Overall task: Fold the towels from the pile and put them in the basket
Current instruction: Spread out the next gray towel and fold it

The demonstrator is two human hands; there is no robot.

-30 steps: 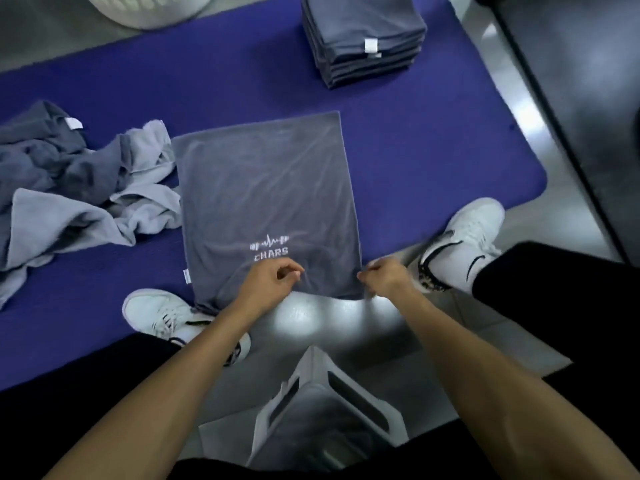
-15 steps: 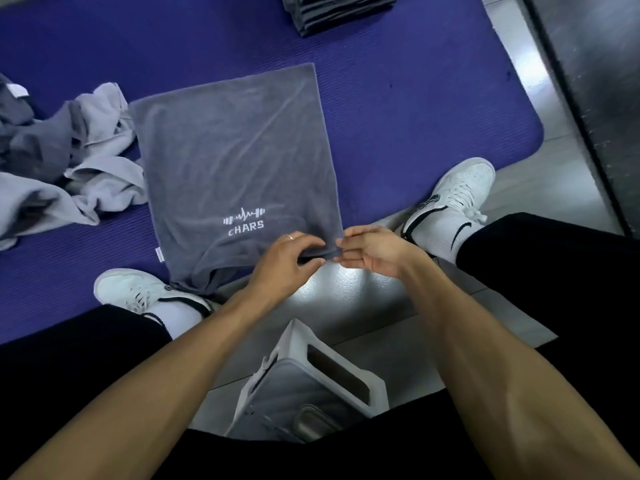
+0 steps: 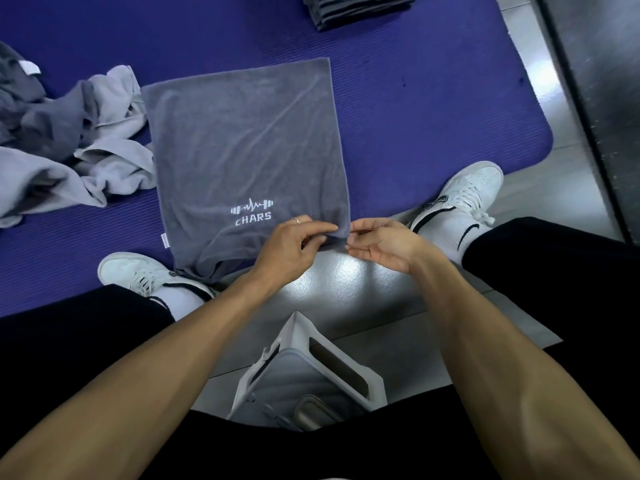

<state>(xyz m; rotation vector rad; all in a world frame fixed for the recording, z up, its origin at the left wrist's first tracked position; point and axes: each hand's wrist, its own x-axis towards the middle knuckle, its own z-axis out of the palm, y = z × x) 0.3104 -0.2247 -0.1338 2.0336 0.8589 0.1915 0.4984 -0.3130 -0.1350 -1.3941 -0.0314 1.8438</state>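
Observation:
A dark grey towel (image 3: 242,147) with a white "CHARS" logo lies spread flat on the purple mat (image 3: 415,116). My left hand (image 3: 291,245) pinches the towel's near right corner between thumb and fingers. Just to the right of that corner is my right hand (image 3: 381,242), palm up with loose fingers, its fingertips almost touching the cloth. A heap of unfolded grey towels (image 3: 62,143) lies to the left of the flat towel. A stack of folded towels (image 3: 356,8) shows at the top edge. The basket is out of view.
My two white shoes (image 3: 464,192) (image 3: 138,271) stand at the mat's near edge, either side of the towel. A white stool or container (image 3: 304,375) sits between my legs on the shiny grey floor. A dark strip runs along the right side.
My left hand slid right along the towel's near edge to the right corner. My right hand let go of that corner and opened. The view tilted down, so the basket left the frame.

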